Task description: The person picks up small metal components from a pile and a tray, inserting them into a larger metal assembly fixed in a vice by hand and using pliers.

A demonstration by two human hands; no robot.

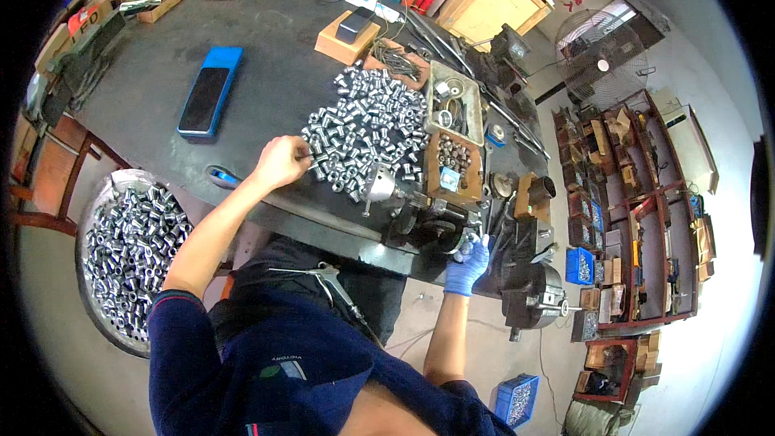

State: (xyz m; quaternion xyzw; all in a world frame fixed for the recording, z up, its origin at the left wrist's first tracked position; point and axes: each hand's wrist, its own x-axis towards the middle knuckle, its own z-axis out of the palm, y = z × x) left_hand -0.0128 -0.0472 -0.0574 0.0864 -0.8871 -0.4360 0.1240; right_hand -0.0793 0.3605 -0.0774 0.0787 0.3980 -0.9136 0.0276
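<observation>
My bare left hand [282, 161] reaches to the left edge of a heap of short, shiny metal fittings [371, 125] on the dark workbench. Its fingers are curled together, and whatever lies between the fingertips is hidden. In a blue glove, my right hand [468, 268] is closed round the handle end of a small dark bench machine [432, 222] at the bench's front edge. The machine's silver chuck [380, 183] faces left, with a thin rod pointing out toward me. An air blow gun [329, 276] lies across my lap.
At my left stands a round metal tub [101, 295] full of fittings. A blue-cased phone-like device [208, 95] and a blue-handled tool [222, 177] lie on the bench. Past the heap are a wooden parts box [442, 192] and a tray [476, 93]. A vise [533, 299] sits at right.
</observation>
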